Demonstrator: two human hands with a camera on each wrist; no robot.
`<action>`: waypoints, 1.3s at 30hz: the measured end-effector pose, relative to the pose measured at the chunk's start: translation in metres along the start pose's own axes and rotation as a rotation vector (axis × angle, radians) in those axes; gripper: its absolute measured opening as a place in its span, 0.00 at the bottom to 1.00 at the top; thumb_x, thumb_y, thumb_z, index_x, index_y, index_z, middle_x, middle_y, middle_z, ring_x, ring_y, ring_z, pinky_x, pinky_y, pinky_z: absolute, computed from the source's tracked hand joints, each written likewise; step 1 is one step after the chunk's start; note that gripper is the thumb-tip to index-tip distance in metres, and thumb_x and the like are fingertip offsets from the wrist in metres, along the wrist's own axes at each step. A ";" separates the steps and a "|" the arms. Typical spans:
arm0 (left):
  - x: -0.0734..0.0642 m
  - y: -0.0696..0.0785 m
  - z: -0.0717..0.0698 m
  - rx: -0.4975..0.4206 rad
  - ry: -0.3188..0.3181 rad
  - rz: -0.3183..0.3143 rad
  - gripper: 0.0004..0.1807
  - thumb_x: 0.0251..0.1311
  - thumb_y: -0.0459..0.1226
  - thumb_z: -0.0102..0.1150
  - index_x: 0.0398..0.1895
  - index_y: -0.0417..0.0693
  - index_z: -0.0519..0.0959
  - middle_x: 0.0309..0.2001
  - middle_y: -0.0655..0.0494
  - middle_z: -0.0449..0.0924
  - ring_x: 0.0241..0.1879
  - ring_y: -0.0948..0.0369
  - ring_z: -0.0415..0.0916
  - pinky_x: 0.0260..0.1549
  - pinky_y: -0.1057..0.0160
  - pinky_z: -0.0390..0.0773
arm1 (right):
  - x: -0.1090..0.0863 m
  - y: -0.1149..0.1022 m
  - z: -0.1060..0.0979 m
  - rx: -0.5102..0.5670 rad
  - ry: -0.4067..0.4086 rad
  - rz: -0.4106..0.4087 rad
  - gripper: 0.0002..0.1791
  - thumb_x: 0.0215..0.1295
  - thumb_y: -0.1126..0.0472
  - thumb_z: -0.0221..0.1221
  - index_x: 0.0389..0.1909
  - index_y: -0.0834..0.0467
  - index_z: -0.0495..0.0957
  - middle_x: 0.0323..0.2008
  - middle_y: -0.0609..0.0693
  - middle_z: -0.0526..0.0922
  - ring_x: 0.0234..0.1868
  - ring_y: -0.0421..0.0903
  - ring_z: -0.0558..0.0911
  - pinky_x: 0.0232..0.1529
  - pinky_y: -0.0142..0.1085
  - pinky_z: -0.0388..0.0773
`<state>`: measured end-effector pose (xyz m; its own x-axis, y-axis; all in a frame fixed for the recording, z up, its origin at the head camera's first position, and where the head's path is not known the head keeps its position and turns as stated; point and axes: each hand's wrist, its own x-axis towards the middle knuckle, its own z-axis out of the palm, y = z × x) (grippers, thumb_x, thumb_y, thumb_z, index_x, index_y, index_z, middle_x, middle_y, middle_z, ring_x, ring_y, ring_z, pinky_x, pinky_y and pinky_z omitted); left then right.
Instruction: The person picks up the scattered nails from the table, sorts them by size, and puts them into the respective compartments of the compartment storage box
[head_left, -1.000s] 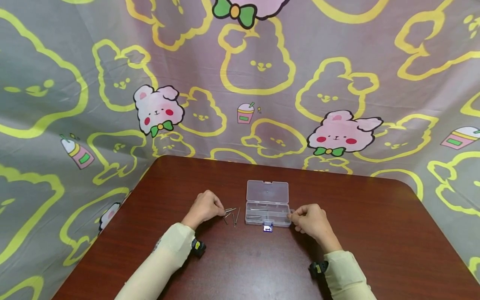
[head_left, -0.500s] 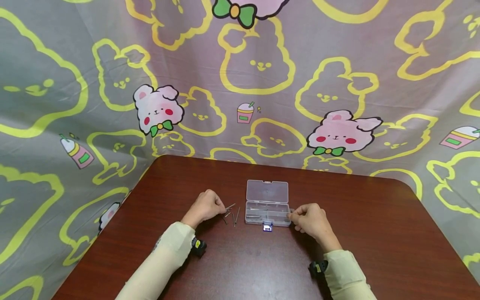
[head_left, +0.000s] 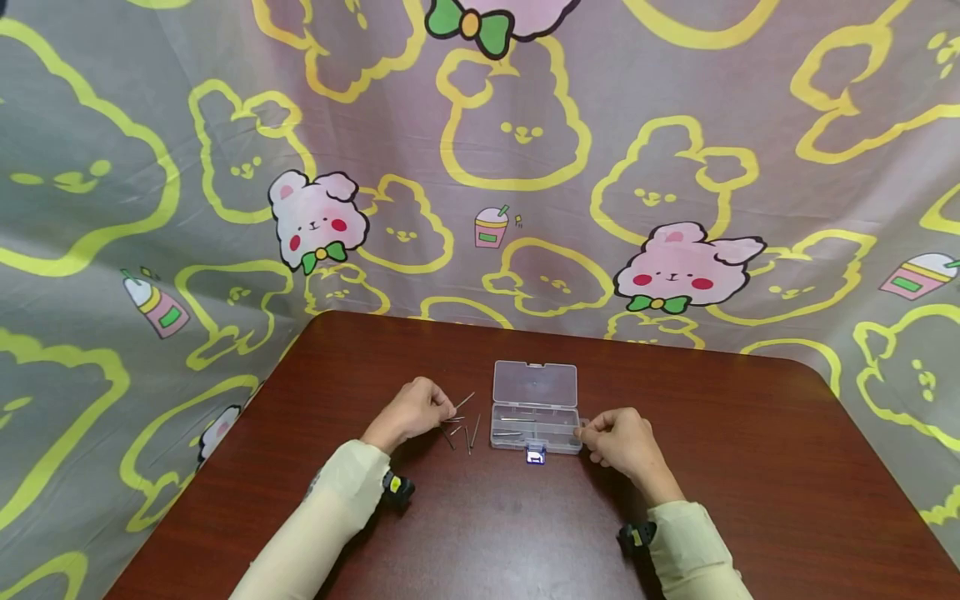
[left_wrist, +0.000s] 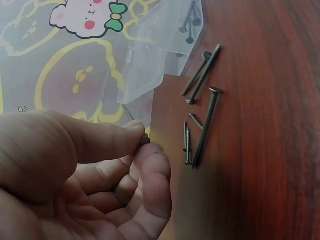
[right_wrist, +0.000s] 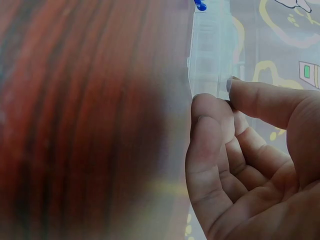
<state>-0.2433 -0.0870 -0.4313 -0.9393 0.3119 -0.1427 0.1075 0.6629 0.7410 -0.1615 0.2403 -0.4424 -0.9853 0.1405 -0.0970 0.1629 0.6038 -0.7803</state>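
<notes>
Fingers of the left hand (head_left: 415,408) pinch a nail (left_wrist: 128,112) near its head, shank slanting away and rightward; off to the right, past loose nails (left_wrist: 207,122) on the tabletop (head_left: 480,533), lies the box (head_left: 555,428), the nearer right hand (head_left: 618,440) gripping its right end.

LH (head_left: 414,408) pinches nail (head_left: 466,400), RH (head_left: 624,438) grips box (head_left: 555,430).

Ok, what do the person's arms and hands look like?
Left hand and right hand: bare, ungloved. Left sleeve and right sleeve: pale cream, long. Black camera units, left unit and right unit, each with a yellowish patch.
</notes>
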 end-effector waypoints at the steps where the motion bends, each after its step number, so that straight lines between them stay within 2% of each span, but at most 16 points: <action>1: 0.000 0.001 0.000 -0.016 -0.008 -0.001 0.09 0.67 0.31 0.60 0.31 0.42 0.87 0.32 0.56 0.84 0.32 0.59 0.78 0.31 0.61 0.77 | 0.000 0.000 0.000 0.001 0.001 -0.002 0.10 0.61 0.60 0.70 0.25 0.61 0.84 0.18 0.50 0.81 0.20 0.45 0.80 0.22 0.38 0.79; 5: 0.001 0.003 0.001 -0.088 -0.033 -0.012 0.10 0.69 0.29 0.56 0.33 0.40 0.87 0.32 0.52 0.84 0.29 0.58 0.80 0.28 0.61 0.80 | -0.001 0.000 0.000 0.009 0.005 -0.006 0.10 0.61 0.60 0.70 0.25 0.60 0.84 0.18 0.50 0.81 0.20 0.45 0.80 0.22 0.38 0.79; 12: 0.002 0.010 0.005 -0.168 -0.038 0.045 0.09 0.69 0.28 0.56 0.33 0.34 0.85 0.30 0.47 0.85 0.26 0.58 0.81 0.28 0.58 0.83 | -0.002 -0.001 -0.001 0.010 0.010 -0.002 0.10 0.61 0.59 0.70 0.25 0.61 0.84 0.19 0.50 0.82 0.21 0.46 0.80 0.23 0.39 0.80; 17: 0.004 0.013 0.007 -0.200 -0.040 0.080 0.08 0.69 0.28 0.57 0.35 0.30 0.84 0.29 0.44 0.84 0.25 0.59 0.80 0.28 0.58 0.83 | -0.002 0.000 0.000 0.014 0.016 -0.006 0.10 0.61 0.59 0.70 0.25 0.60 0.84 0.19 0.50 0.82 0.20 0.46 0.80 0.23 0.39 0.80; 27: 0.008 0.016 0.012 -0.264 -0.045 0.102 0.08 0.70 0.26 0.56 0.36 0.28 0.83 0.29 0.43 0.83 0.25 0.59 0.77 0.26 0.62 0.81 | -0.002 -0.001 0.000 0.017 0.010 -0.011 0.10 0.61 0.59 0.70 0.24 0.60 0.84 0.19 0.50 0.82 0.20 0.45 0.80 0.22 0.38 0.79; 33: 0.008 0.022 0.014 -0.275 -0.048 0.091 0.08 0.69 0.26 0.56 0.37 0.28 0.83 0.29 0.45 0.83 0.25 0.61 0.77 0.26 0.63 0.80 | -0.001 0.000 0.001 0.013 0.010 -0.010 0.10 0.61 0.59 0.70 0.24 0.60 0.84 0.18 0.50 0.81 0.20 0.45 0.80 0.21 0.38 0.79; 39: 0.011 0.022 0.016 -0.302 -0.080 0.098 0.08 0.69 0.26 0.56 0.37 0.27 0.83 0.29 0.43 0.83 0.24 0.60 0.76 0.26 0.63 0.80 | 0.000 0.001 0.001 0.007 0.007 -0.007 0.11 0.61 0.59 0.70 0.24 0.60 0.84 0.18 0.50 0.81 0.20 0.45 0.80 0.22 0.38 0.79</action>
<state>-0.2457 -0.0579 -0.4267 -0.8995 0.4244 -0.1037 0.0829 0.3987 0.9133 -0.1610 0.2401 -0.4434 -0.9860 0.1420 -0.0873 0.1558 0.5995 -0.7851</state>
